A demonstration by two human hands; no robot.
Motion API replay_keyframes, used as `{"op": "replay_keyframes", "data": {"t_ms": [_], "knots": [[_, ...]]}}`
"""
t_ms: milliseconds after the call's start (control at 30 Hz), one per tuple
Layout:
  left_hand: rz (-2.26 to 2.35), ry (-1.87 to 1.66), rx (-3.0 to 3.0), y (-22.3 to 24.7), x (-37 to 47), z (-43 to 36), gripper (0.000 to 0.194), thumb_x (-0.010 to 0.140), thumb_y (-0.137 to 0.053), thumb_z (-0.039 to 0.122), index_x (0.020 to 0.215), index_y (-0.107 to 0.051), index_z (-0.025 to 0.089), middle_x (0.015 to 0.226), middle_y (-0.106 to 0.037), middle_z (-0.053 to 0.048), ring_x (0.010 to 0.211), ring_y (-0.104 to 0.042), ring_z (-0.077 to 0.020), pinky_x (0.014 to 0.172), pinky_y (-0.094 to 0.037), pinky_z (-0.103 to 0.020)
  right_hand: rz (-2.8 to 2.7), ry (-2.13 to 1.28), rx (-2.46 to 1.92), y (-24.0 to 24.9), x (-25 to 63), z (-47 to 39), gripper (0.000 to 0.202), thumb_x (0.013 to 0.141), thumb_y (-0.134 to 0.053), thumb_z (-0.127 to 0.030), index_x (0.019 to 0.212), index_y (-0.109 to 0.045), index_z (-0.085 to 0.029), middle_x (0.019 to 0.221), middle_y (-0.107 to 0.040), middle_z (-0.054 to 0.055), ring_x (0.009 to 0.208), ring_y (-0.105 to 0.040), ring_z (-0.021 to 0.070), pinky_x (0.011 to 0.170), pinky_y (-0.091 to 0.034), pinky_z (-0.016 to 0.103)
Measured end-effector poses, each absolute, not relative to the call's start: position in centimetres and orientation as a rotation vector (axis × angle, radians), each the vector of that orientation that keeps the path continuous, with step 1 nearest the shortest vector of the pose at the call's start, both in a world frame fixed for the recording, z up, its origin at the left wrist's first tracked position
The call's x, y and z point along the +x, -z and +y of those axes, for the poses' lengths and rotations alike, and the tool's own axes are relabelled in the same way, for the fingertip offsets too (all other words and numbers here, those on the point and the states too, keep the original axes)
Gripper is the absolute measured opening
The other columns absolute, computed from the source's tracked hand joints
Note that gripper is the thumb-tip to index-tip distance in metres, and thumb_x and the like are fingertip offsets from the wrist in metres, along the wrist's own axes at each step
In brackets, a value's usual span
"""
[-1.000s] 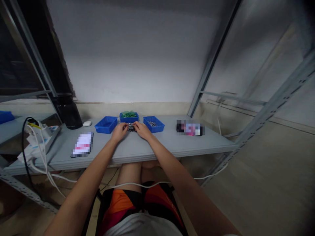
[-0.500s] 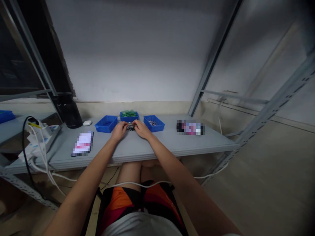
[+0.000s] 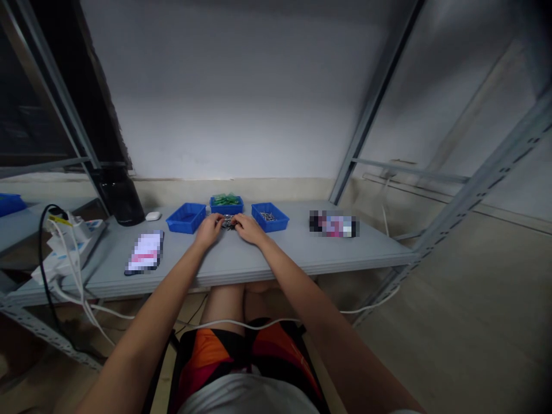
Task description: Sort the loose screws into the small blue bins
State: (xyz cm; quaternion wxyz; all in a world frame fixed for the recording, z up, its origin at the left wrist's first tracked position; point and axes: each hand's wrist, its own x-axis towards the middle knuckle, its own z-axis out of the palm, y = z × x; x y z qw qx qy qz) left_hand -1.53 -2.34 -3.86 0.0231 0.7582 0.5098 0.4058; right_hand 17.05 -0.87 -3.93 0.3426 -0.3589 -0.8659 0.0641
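A small pile of dark and silvery metal pieces lies on the grey shelf top between my hands. My left hand is at the pile's left side, its fingers bent together at the pieces. On the right side, my right hand has its fingers closed in a pinch over the pile's edge. What either hand holds is too small to make out. Just behind the pile stands a blue tray of green pieces. To its right is a blue tray with silvery metal parts, and to its left a blue tray.
A phone lies at the left, near a white earbud case and a black bottle. Further left is a power strip with cables. Another blurred-out item lies right. A white cable crosses above my lap.
My right hand has shifted very slightly at the pile, its fingers a little lower. My left hand stays almost where it was.
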Motion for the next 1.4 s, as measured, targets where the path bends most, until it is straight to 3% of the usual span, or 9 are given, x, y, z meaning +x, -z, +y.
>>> {"op": "replay_keyframes", "data": {"t_ms": [500, 700, 1000, 1400], "knots": [[1.562, -1.243, 2.319, 4.0, -1.5, -2.3, 0.020, 0.090, -0.050, 0.024, 0.099, -0.065, 0.015, 0.096, -0.070, -0.011, 0.084, -0.063, -0.0213, 0.080, -0.048, -0.032, -2.158, -0.119, -0.945, 3.7, 17.3, -1.0, 0.025, 0.083, -0.042, -0.009, 0.094, -0.062, -0.019, 0.097, -0.064, 0.005, 0.090, -0.058, 0.0175, 0.085, -0.044, 0.029], [1.559, -1.185, 2.312, 4.3, -1.5, -2.3, 0.021, 0.086, -0.051, 0.019, 0.100, -0.065, 0.015, 0.094, -0.070, -0.010, 0.078, -0.063, -0.0201, 0.076, -0.049, -0.031, -2.044, -0.022, -0.964, 3.1, 17.6, -1.3, 0.026, 0.085, -0.039, -0.012, 0.097, -0.061, -0.019, 0.098, -0.064, 0.007, 0.097, -0.057, 0.0200, 0.091, -0.043, 0.032], [1.585, -1.020, 2.399, 4.9, -1.8, -2.0, 0.019, 0.079, -0.051, 0.016, 0.087, -0.068, 0.017, 0.082, -0.070, -0.007, 0.074, -0.062, -0.0203, 0.071, -0.048, -0.029, -1.777, 0.180, -1.380, 3.2, 18.8, -0.6, 0.028, 0.087, -0.043, -0.015, 0.106, -0.063, -0.015, 0.109, -0.064, 0.015, 0.104, -0.052, 0.0271, 0.092, -0.039, 0.040], [1.559, -0.938, 2.436, 4.9, -1.9, -1.9, 0.019, 0.076, -0.050, 0.017, 0.080, -0.069, 0.017, 0.076, -0.069, -0.006, 0.072, -0.061, -0.0209, 0.072, -0.049, -0.031, -1.646, 0.263, -1.636, 4.2, 19.5, -0.3, 0.022, 0.086, -0.048, -0.019, 0.101, -0.063, -0.013, 0.103, -0.064, 0.020, 0.102, -0.054, 0.0306, 0.087, -0.040, 0.044]]}}
